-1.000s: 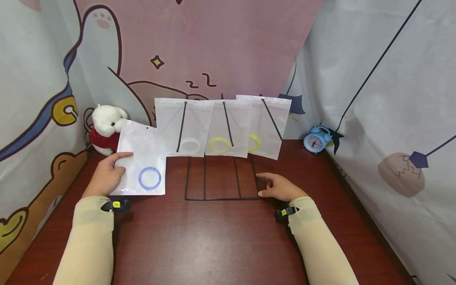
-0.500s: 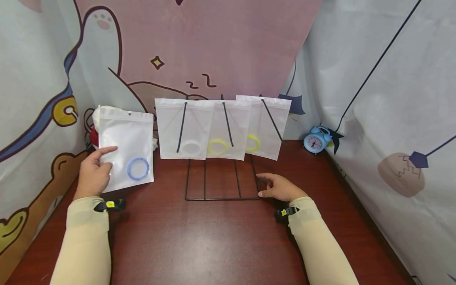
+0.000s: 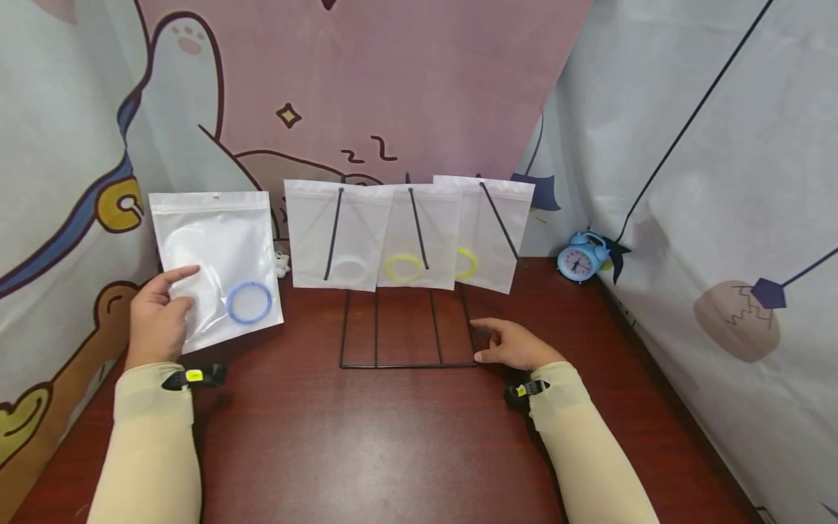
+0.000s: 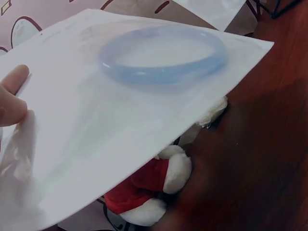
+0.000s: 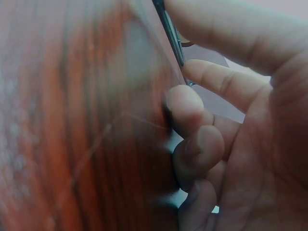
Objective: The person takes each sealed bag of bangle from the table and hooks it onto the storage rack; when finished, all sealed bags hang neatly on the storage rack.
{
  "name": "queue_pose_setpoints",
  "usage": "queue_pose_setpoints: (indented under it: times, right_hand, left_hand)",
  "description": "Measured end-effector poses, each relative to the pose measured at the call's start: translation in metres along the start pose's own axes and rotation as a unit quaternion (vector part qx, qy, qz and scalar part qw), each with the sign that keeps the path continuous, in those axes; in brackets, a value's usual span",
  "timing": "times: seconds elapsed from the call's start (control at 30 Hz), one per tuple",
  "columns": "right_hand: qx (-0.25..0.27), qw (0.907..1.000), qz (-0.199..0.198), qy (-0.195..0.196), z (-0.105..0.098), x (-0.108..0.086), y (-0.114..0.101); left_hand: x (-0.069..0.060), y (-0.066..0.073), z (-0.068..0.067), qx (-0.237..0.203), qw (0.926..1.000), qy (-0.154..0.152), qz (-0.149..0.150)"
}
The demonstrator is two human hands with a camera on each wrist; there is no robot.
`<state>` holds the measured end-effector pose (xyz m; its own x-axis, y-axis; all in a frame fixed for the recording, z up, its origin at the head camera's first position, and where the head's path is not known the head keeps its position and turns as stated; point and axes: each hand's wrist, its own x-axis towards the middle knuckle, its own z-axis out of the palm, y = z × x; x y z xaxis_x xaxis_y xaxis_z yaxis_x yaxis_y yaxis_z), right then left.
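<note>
My left hand (image 3: 157, 320) pinches the left edge of a whitish zip bag (image 3: 212, 236) between thumb and fingers, holding it up at the left. A blue ring (image 3: 249, 322) lies inside, low in the bag. My right hand (image 3: 517, 345) holds the front right corner of a black wire rack (image 3: 407, 366); in the right wrist view its fingers are curled beside the tabletop. Three similar bags hang on the rack's prongs: the left bag (image 3: 308, 240) shows a pale ring, while the middle bag (image 3: 399, 225) and the right bag (image 3: 511, 233) show yellow ones.
A plush toy (image 4: 149, 185) in red sits behind the held bag, almost hidden in the head view. The blue alarm clock (image 3: 579, 258) stands at the back right. Printed cloth walls (image 3: 419, 87) enclose the brown table (image 3: 366, 444).
My left hand has moved left with the held bag, raising it and turning its face more toward the head camera; it covers the plush toy. My right hand stays at the rack.
</note>
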<state>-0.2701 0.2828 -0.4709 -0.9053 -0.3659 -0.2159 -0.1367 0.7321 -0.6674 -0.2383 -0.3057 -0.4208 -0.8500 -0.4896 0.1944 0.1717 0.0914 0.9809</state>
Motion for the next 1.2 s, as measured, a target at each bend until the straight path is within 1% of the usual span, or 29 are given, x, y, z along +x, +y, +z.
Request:
queue_pose_setpoints:
  times: [0.03,0.1,0.2,0.27,0.33,0.43,0.53,0.57,0.67,0.8,0.9,1.03,1.2]
  right_hand:
    - [0.001,1.0,0.002,0.001,0.0,0.0,0.0]
    - [0.002,1.0,0.004,0.0,0.0,0.0,0.0]
    - [0.003,1.0,0.006,0.0,0.0,0.0,0.0]
    - [0.003,1.0,0.002,-0.001,0.0,0.0,0.0]
    - [0.003,1.0,-0.002,-0.001,-0.001,0.001,0.0]
    - [0.003,1.0,-0.003,-0.001,-0.001,0.001,0.0]
    - [0.005,1.0,0.0,-0.001,0.0,0.001,0.001]
    - [0.005,1.0,0.002,-0.001,0.0,0.0,0.001]
    - [0.008,1.0,-0.002,0.0,0.0,0.0,0.0]
    - [0.008,1.0,-0.004,0.0,-0.001,-0.001,-0.001]
    - [0.006,1.0,-0.002,0.001,0.0,-0.001,0.0]
    - [0.004,1.0,-0.005,0.001,0.001,-0.001,0.0]
    - [0.005,0.9999,-0.012,0.002,0.0,-0.002,-0.001]
  left_hand:
    - [0.0,0.001,0.0,-0.037,0.9993,0.003,-0.005]
    - [0.0,0.002,0.001,-0.099,0.9949,0.009,-0.016]
    - [0.001,0.001,0.0,-0.142,0.9896,0.008,-0.019]
    - [0.001,0.001,0.0,-0.167,0.9859,-0.003,-0.017]
    - [0.0,0.001,0.0,-0.187,0.982,-0.021,-0.009]
    - [-0.002,0.0,0.0,-0.232,0.9706,-0.063,0.008]
    - [-0.004,-0.001,0.0,-0.259,0.9598,-0.105,0.025]
    - [-0.005,0.0,0.0,-0.264,0.9568,-0.118,0.029]
    - [-0.007,0.0,0.0,-0.257,0.9548,-0.147,0.032]
    - [-0.01,0.001,-0.002,-0.236,0.9521,-0.194,0.012]
    - [-0.011,0.0,-0.004,-0.217,0.9487,-0.229,-0.002]
    - [-0.012,0.001,-0.003,-0.202,0.9439,-0.261,-0.005]
    - [-0.013,0.004,0.0,-0.208,0.9333,-0.293,-0.002]
